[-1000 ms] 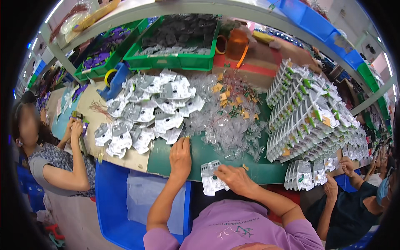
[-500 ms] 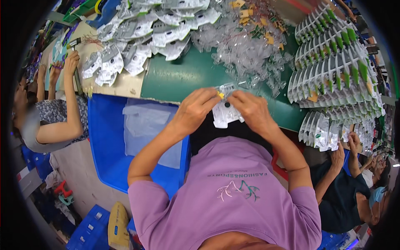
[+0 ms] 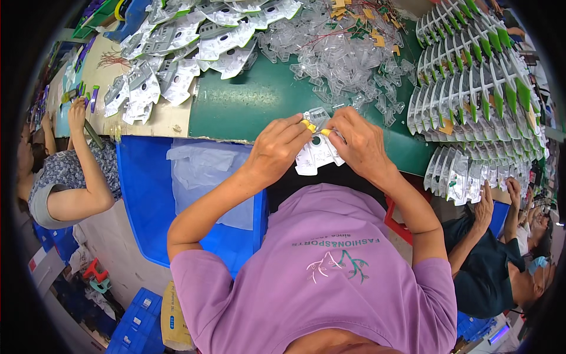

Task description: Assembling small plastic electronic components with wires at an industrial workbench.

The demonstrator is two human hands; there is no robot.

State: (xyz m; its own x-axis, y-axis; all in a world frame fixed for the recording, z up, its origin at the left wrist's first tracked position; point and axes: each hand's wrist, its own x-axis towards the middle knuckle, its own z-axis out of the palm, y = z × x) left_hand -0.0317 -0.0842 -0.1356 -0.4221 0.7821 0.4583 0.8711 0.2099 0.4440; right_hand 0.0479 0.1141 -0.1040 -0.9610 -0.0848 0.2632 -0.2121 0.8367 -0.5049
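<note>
A white moulded plastic shell with a dark round hole is between my hands, in front of my body at the table's near edge. My left hand is closed on its left side. On the right, my right hand pinches at its upper right edge, thumb bent inward. Yellow shows at the fingertips of both hands, apparently finger covers. A clear plastic piece lies at the top of the shell, between my fingers. The fingers partly hide where the two parts meet.
On the green tabletop lie a pile of white shells and a heap of clear pieces with wires. Rows of green-edged shells stand at right. A blue bin is left below. Co-workers sit on both sides.
The view has shifted slightly. My right hand's fingers have lifted and the thumb has turned inward over the shell. The left hand keeps its hold.
</note>
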